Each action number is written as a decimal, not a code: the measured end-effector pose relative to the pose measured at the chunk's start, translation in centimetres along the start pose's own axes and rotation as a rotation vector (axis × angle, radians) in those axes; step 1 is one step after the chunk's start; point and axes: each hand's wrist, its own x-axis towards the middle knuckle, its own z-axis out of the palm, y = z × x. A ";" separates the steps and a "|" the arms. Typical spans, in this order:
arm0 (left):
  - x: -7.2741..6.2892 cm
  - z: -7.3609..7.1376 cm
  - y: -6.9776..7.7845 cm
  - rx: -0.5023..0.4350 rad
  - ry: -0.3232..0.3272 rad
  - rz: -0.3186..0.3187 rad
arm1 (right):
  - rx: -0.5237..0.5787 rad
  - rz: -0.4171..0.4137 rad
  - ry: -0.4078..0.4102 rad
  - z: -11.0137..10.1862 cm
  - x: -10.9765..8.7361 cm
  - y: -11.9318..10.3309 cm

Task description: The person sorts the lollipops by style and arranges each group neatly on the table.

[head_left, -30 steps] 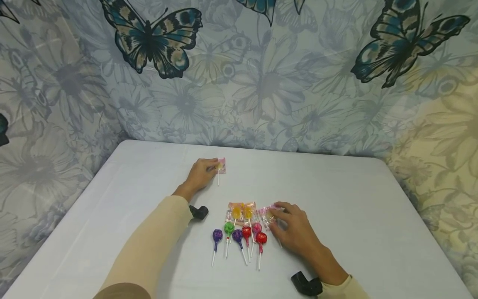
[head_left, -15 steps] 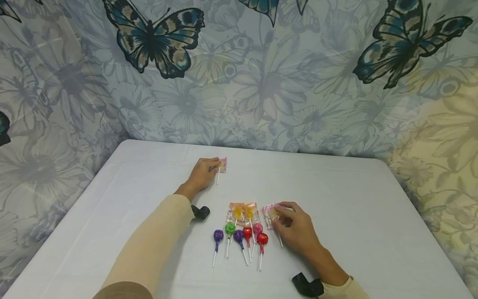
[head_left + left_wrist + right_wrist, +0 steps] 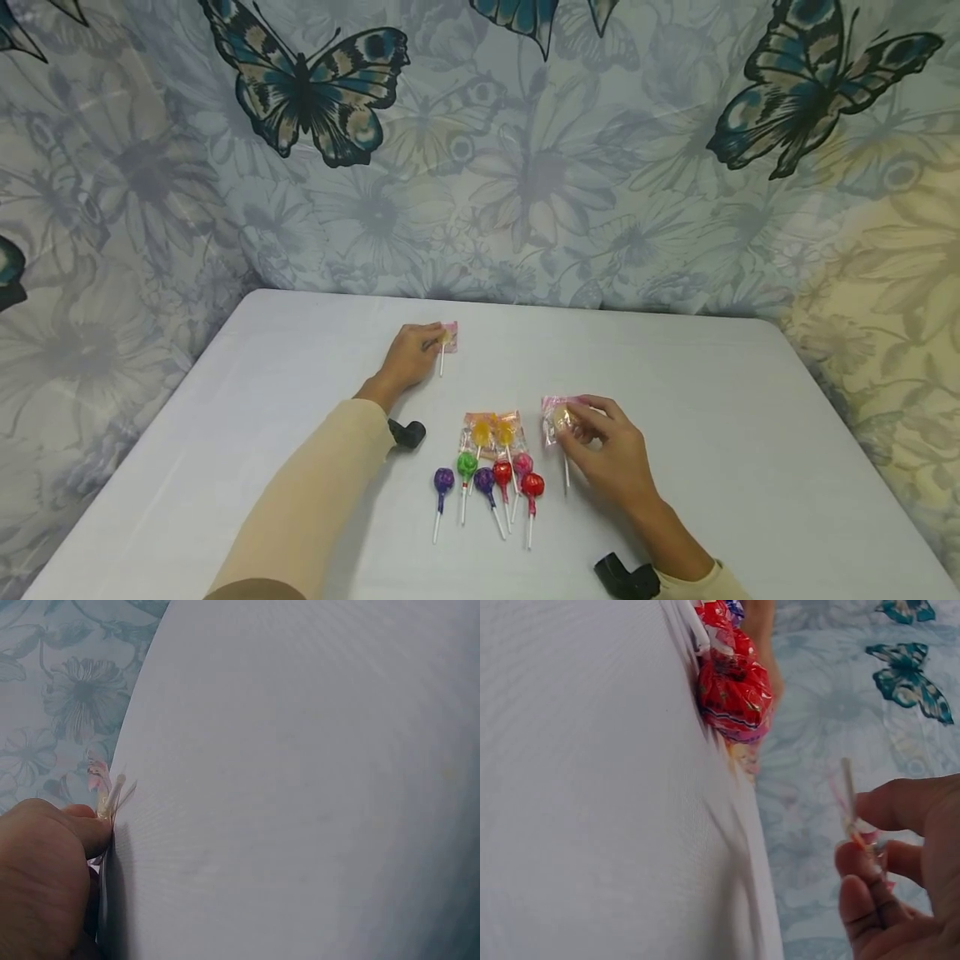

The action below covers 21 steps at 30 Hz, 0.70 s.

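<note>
At the far left-middle of the table, my left hand (image 3: 411, 353) pinches a lollipop in a clear and pink wrapper (image 3: 451, 337), its white stick pointing toward me. My right hand (image 3: 611, 450) pinches a second pink-wrapped lollipop (image 3: 555, 417) between thumb and fingers; the right wrist view shows it raised off the table. Left of that hand lies a group of lollipops: two orange ones in clear wrappers (image 3: 481, 432), a green one (image 3: 467, 464), two purple ones (image 3: 443, 480), two red ones (image 3: 532, 485) and a pink one (image 3: 523, 463).
The white table (image 3: 697, 400) carries the lollipops near its front middle. A patterned butterfly wall covering (image 3: 540, 183) rises behind its far edge and on both sides. A black wrist-camera piece sits on each wrist, the left one (image 3: 407, 433) close above the table.
My right hand has lifted its wrapped lollipop away from the group, up and slightly to the right. The left hand stays at the far side, still pinching its lollipop.
</note>
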 end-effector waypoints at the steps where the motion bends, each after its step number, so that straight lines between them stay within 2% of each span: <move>1: 0.0 0.0 0.0 0.002 0.002 0.003 | 0.007 -0.009 0.009 -0.2 0.1 -0.1; 7: -0.2 0.0 -0.2 -0.011 0.026 0.000 | 0.070 -0.023 0.018 -1.0 0.7 -0.6; 13: -0.1 0.1 -0.2 -0.019 0.016 -0.002 | 0.134 -0.033 0.036 -1.3 1.5 -1.2; 21: -0.1 0.2 -0.1 -0.014 0.009 0.000 | 0.166 -0.083 0.053 -1.6 3.8 -2.6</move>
